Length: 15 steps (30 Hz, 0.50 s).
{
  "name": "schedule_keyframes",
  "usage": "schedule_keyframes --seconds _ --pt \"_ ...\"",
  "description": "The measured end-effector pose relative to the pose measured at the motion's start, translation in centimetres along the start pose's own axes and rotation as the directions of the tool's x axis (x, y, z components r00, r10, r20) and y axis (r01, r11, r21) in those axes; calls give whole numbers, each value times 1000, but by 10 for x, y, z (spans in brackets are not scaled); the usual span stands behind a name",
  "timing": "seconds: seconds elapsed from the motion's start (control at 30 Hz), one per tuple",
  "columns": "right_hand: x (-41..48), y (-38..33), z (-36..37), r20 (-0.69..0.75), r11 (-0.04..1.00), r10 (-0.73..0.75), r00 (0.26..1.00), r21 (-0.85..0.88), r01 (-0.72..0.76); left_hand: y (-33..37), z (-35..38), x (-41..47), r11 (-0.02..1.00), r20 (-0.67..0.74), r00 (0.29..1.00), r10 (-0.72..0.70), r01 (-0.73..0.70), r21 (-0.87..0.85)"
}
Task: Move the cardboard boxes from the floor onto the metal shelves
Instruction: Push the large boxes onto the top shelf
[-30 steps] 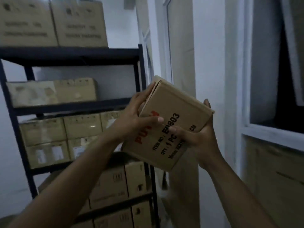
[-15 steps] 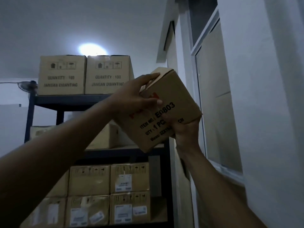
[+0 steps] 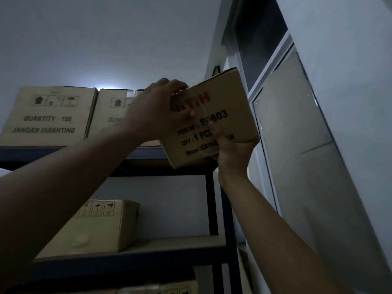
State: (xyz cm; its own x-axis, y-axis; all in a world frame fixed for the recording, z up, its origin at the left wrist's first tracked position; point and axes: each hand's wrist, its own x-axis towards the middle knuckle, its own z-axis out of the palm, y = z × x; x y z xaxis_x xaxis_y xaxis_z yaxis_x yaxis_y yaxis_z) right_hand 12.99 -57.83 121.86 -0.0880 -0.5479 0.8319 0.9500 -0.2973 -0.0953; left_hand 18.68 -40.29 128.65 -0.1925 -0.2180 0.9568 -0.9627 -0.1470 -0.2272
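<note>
Both my forearms reach up from the bottom of the view. My left hand [image 3: 157, 109] grips the upper left edge of the small cardboard box [image 3: 231, 96], fingers curled over the top and the thumb lying across the printed face, covering part of the red lettering. My right hand [image 3: 232, 151] cups the lower right corner from beneath, with the thumb pressed up against the same face. The box reads "E0803" and "QTY : 1 PC" in black. I hold it tilted, its right side higher, at the level of the top shelf [image 3: 42, 154] and at the right end of the metal rack, just above the corner post [image 3: 212, 200]. I cannot tell whether its bottom edge touches the shelf.

Behind my left hand, two large cartons stand side by side on that top shelf: the left carton [image 3: 48, 117], marked "QUANTITY : 100" and "JANGAN DIBANTING", and the second carton [image 3: 110, 117], partly hidden by my wrist. One shelf down sits another carton [image 3: 101, 225]. To the right of the rack runs a glass panel [image 3: 297, 134] in a pale frame. A light glows behind the top cartons.
</note>
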Motion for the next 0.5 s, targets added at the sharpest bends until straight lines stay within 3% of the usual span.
schedule_keyframes --seconds 0.13,0.3,0.5 --pt "26 34 2 -58 997 -11 998 77 15 -46 34 -2 996 -113 991 -73 77 37" --pt "48 64 3 -34 996 73 997 59 -71 -79 78 1 943 -170 956 -241 188 -275" --pt "75 91 -4 32 976 209 977 -61 -207 -102 108 16 906 -225 935 -276 175 -385"
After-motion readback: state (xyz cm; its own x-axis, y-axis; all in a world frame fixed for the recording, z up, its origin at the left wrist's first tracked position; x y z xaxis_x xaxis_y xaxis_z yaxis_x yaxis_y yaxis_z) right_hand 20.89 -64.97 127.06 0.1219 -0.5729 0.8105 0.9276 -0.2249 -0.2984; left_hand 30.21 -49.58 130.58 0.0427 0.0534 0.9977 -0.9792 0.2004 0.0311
